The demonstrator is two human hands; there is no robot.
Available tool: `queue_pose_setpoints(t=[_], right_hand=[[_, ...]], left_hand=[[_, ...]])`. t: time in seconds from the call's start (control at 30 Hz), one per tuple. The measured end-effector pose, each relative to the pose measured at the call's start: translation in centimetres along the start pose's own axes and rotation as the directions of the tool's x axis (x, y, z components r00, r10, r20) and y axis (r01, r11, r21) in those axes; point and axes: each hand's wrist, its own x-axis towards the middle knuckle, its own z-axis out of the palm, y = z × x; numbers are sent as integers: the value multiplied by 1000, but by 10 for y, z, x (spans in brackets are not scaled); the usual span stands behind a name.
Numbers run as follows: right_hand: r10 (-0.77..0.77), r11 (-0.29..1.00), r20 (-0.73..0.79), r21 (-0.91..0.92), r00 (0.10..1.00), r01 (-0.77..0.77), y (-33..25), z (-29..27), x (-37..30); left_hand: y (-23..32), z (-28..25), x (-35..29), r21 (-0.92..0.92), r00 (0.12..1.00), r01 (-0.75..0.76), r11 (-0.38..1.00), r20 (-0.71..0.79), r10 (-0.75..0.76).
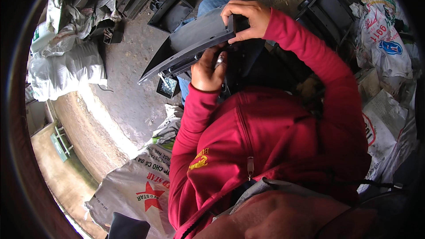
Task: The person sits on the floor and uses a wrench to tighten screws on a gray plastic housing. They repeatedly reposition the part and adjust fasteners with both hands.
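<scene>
Long dark grey plastic panel [190, 44], held tilted above lap and concrete floor [128, 93]. Right hand [246, 17] clamped on panel's upper end, thumb beneath, fingers curled over edge. Left hand [210, 70] closed around small silvery metal tool [219, 60], pressed against panel's underside.

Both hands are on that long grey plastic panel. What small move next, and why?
Probably hold the grey panel steady with the right hand gripping its end, since the left hand has a small metal tool pressed up at its underside edge and the far end hangs unsupported.
</scene>
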Motion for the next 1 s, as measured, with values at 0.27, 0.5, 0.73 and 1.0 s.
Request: queue_pose_setpoints(t=[0.27, 0.5, 0.73, 1.0], right_hand=[[-16, 998, 95, 60, 995, 11, 15, -7, -1], [4, 994, 120, 104, 993, -17, 16, -4, -2], [72, 994, 168, 65, 983, -83, 9, -6, 6], [-29, 986, 111, 164, 993, 10, 14, -1, 1]], left_hand=[[-3, 14, -7, -467, 965, 257, 846, 82, -247], [1, 14, -13, -524, 977, 213, 825, 89, -196], [9, 5, -3, 55, 993, 120, 991, 0, -120], [-13, 15, -7, -529, 977, 207, 823, 73, -199]])
